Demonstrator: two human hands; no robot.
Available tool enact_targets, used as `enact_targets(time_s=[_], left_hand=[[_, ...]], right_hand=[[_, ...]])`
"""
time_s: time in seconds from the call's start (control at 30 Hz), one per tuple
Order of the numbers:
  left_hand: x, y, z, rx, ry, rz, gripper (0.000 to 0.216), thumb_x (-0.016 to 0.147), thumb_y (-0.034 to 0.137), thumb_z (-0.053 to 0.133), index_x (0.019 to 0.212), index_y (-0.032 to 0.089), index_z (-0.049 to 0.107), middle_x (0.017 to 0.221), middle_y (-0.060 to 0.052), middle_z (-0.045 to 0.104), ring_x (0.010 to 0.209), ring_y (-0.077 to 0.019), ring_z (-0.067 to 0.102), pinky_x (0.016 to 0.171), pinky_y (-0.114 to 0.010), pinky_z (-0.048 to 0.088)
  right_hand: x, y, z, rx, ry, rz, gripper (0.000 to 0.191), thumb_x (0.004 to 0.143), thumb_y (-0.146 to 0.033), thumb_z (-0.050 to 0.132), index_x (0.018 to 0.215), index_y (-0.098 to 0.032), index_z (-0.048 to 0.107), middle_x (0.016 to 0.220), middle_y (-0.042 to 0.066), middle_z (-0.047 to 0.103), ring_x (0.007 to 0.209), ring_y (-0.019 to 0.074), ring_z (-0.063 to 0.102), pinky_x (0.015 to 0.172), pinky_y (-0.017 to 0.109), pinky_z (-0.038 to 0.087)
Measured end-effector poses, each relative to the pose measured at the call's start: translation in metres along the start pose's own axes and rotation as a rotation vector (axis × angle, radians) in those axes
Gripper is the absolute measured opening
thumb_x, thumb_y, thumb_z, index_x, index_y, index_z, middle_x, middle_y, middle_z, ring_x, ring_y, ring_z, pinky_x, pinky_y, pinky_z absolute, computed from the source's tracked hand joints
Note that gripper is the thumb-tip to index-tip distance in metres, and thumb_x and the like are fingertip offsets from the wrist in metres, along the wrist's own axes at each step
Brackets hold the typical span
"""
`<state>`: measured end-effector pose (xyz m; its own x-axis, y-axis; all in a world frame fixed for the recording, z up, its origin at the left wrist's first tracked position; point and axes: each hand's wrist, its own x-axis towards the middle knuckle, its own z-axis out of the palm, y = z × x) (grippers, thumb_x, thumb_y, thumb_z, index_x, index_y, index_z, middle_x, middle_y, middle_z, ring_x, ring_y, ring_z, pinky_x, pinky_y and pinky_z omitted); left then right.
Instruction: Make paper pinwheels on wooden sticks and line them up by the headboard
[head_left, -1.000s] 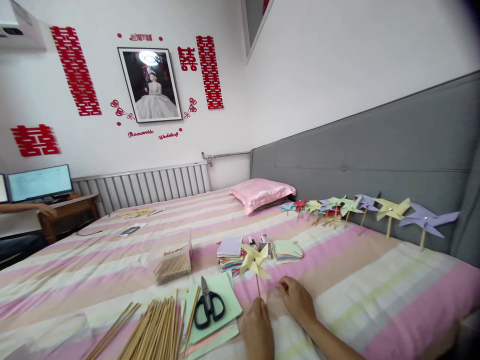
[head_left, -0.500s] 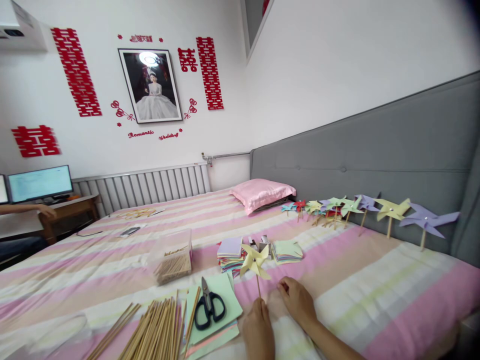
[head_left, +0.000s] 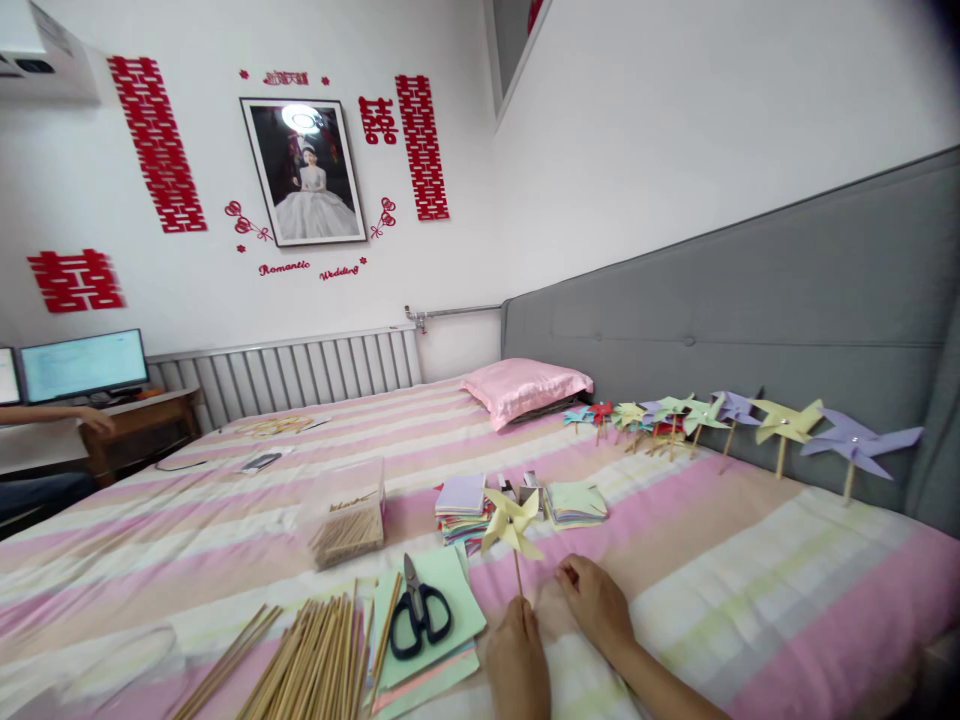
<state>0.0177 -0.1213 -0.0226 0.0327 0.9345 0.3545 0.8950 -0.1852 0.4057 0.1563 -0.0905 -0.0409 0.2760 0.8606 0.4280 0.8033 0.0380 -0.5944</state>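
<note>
My left hand (head_left: 517, 655) pinches the thin wooden stick of a pale yellow paper pinwheel (head_left: 511, 521), holding it upright over the striped bed (head_left: 247, 520). Just to its right, my right hand (head_left: 596, 602) rests on the sheet with its fingers curled in; what they hold, if anything, is hidden. Black scissors (head_left: 418, 608) lie on green paper sheets (head_left: 450, 580) to the left of my hands. Beyond the pinwheel lie stacks of coloured paper squares (head_left: 460, 497) and a green stack (head_left: 574, 499).
Several wooden sticks (head_left: 315, 665) lie at the lower left, with a clear box of short sticks (head_left: 346, 515) behind. Finished pinwheels (head_left: 780, 425) lean along the grey headboard (head_left: 750, 320). A pink pillow (head_left: 525, 385) lies further back. Another person's arm (head_left: 52, 415) rests at a desk with monitors.
</note>
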Motion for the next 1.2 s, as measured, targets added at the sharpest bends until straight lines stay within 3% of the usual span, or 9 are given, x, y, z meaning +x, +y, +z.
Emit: enact_targets(time_s=[1.2], left_hand=[[-0.0014, -0.0022, 0.0025, 0.0, 0.002, 0.008, 0.029, 0.087, 0.019, 0.035, 0.083, 0.02, 0.064, 0.068, -0.004, 0.071, 0.063, -0.0189, 0.065, 0.054, -0.025, 0.033]], right_hand=[[-0.0005, 0.0018, 0.0028, -0.005, 0.005, -0.016, 0.021, 0.081, -0.025, 0.04, 0.072, -0.02, 0.058, 0.069, 0.002, 0.064, 0.068, 0.0167, 0.059, 0.06, 0.023, 0.036]])
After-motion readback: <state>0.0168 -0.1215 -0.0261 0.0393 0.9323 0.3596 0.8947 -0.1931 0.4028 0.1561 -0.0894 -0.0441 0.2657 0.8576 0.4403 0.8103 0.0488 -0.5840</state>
